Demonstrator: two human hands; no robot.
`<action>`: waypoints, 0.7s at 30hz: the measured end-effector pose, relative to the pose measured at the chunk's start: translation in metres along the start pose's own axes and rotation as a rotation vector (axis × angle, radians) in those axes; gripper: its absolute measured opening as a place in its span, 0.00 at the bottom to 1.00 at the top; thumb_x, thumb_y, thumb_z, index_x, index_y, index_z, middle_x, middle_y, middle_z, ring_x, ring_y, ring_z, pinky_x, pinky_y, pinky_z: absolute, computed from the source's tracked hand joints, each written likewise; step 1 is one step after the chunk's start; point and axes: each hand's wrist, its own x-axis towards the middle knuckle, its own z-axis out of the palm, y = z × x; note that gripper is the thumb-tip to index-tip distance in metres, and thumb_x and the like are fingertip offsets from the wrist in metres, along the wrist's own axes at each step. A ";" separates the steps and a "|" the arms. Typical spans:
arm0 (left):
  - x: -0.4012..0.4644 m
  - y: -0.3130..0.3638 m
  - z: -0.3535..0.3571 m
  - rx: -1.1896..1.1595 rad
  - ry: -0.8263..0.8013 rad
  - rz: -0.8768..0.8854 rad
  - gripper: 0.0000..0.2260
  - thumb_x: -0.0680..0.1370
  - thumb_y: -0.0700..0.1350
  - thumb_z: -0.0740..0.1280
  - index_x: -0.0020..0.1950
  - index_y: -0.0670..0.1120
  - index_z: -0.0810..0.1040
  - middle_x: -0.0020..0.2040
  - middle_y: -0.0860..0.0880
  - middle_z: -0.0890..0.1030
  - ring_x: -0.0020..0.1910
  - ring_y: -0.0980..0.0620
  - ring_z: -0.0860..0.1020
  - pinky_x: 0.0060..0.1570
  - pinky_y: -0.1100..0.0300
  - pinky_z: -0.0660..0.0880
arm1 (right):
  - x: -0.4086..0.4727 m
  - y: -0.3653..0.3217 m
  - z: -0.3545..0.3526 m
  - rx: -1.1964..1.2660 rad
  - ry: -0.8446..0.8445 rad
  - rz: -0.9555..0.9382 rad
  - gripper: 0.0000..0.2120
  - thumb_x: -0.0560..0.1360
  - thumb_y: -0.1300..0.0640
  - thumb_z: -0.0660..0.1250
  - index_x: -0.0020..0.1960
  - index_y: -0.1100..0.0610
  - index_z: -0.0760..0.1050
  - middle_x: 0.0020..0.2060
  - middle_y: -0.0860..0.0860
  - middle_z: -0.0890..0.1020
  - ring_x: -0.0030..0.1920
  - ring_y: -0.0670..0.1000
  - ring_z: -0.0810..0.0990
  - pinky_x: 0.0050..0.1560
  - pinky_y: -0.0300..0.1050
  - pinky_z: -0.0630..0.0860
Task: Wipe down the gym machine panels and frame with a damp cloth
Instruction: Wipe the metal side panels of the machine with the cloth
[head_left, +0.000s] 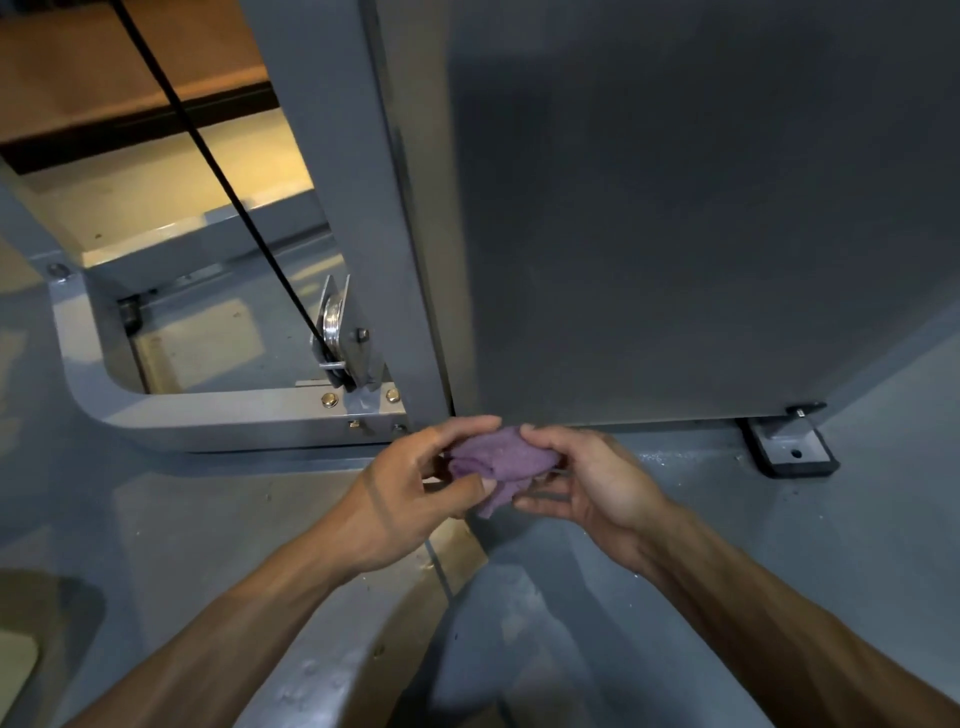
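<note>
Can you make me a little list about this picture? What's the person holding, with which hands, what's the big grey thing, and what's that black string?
cloth: purple cloth, bunched up
left hand: left hand pinches the cloth's left side
right hand: right hand holds its right side
big grey thing: machine panel, upright, just behind the hands
black string: cable running down to a metal pulley
wiping now: no, cloth is off the panel

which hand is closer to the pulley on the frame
Left. The left hand grips the purple cloth just below and right of the pulley; the right hand holds the cloth's other side, farther right.
</note>
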 end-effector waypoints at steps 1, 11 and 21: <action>0.002 0.000 0.002 0.033 -0.007 0.014 0.19 0.80 0.41 0.72 0.68 0.57 0.79 0.54 0.60 0.85 0.50 0.61 0.83 0.49 0.65 0.77 | 0.001 -0.001 -0.002 -0.022 0.014 -0.014 0.10 0.79 0.54 0.69 0.52 0.62 0.83 0.44 0.58 0.85 0.43 0.56 0.84 0.42 0.48 0.82; 0.034 0.018 0.034 -0.247 -0.112 -0.009 0.12 0.84 0.50 0.61 0.56 0.49 0.84 0.45 0.53 0.86 0.45 0.60 0.83 0.45 0.67 0.77 | -0.002 -0.028 -0.065 -0.205 -0.379 0.023 0.46 0.63 0.24 0.71 0.69 0.55 0.74 0.64 0.58 0.82 0.64 0.61 0.81 0.66 0.60 0.76; 0.045 0.121 0.076 -0.288 -0.446 -0.212 0.13 0.84 0.43 0.66 0.67 0.41 0.78 0.58 0.45 0.86 0.56 0.51 0.84 0.55 0.59 0.78 | -0.097 -0.082 -0.095 -0.009 0.009 0.048 0.13 0.74 0.56 0.76 0.57 0.60 0.84 0.54 0.59 0.86 0.52 0.56 0.85 0.52 0.47 0.78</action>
